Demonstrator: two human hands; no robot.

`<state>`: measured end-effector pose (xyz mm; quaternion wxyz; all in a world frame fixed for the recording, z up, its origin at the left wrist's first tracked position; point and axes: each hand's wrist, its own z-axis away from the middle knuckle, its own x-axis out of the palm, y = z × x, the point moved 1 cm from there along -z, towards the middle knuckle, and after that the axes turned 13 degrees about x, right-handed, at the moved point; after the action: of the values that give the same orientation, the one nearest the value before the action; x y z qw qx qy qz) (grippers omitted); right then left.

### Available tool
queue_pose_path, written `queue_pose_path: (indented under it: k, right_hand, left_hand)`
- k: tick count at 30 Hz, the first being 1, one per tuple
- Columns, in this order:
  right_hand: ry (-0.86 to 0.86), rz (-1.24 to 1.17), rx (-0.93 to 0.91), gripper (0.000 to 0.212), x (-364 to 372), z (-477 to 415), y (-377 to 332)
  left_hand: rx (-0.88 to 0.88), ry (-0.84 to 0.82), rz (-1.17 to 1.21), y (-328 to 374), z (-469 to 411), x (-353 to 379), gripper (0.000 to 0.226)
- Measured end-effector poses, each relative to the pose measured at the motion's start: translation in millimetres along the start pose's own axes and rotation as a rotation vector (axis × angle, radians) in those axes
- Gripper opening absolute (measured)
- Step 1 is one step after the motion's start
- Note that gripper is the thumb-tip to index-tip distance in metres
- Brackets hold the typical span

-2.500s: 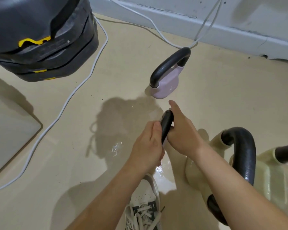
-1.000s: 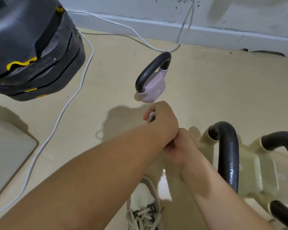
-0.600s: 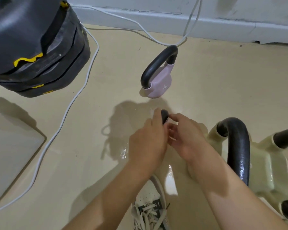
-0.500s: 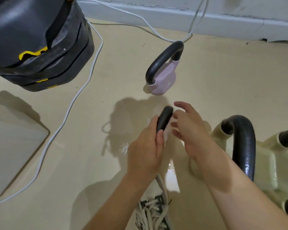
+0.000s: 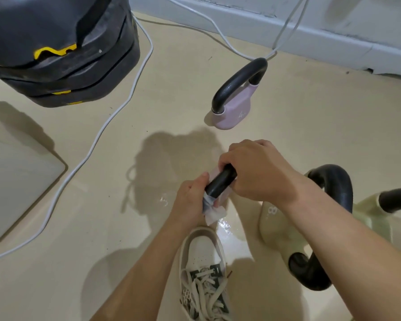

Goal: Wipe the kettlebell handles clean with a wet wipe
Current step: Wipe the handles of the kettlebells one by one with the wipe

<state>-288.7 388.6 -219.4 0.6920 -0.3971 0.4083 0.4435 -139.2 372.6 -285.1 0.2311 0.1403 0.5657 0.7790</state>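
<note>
A black kettlebell handle [image 5: 220, 184] rises between my hands at the centre; its pale pink body is mostly hidden beneath them. My right hand [image 5: 257, 172] is closed over the handle's upper end. My left hand [image 5: 192, 195] pinches a white wet wipe [image 5: 214, 213] wrapped around the handle's lower end. A small pink kettlebell [image 5: 235, 110] with a black handle stands on the floor farther back. A cream kettlebell [image 5: 278, 228] with a thick black handle sits at the right, beside a second cream one [image 5: 380, 214] at the frame edge.
A stack of black weights with yellow marks [image 5: 56, 49] fills the upper left. A white cable [image 5: 116, 112] runs across the floor toward the wall. A pale board [image 5: 14, 181] lies at the left. My white shoe [image 5: 204, 269] is below the hands, next to a wet patch [image 5: 222, 225].
My right hand has closed over the top of the handle, where its fingers were spread beside it. My left hand has slid down, and the wipe now shows at the handle's lower end.
</note>
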Motion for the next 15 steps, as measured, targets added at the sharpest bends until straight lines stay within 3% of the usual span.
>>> queue_pose_path:
  k: [3,5,8,11,15]
  right_hand:
    - [-0.041,-0.016,0.062,0.010,5.8,-0.7,6.9]
    - [-0.118,-0.049,0.163,0.025,12.1,1.0,9.5]
    - [-0.208,-0.114,0.279,0.033,17.7,8.2,9.5]
    - [-0.247,-0.181,0.389,0.033,24.2,17.5,9.3]
    - [-0.239,-0.410,0.570,0.027,38.5,26.7,8.3]
  left_hand:
    - [-0.033,0.135,0.028,6.8,-10.6,-2.8,0.055]
    - [0.012,0.196,0.053,11.6,-17.6,-2.7,0.058]
    - [0.157,0.190,0.036,13.7,-22.8,-0.3,0.054]
    - [0.304,0.189,-0.040,6.6,-21.8,7.9,0.033]
    - [0.368,0.145,-0.048,9.6,-25.8,22.5,0.027]
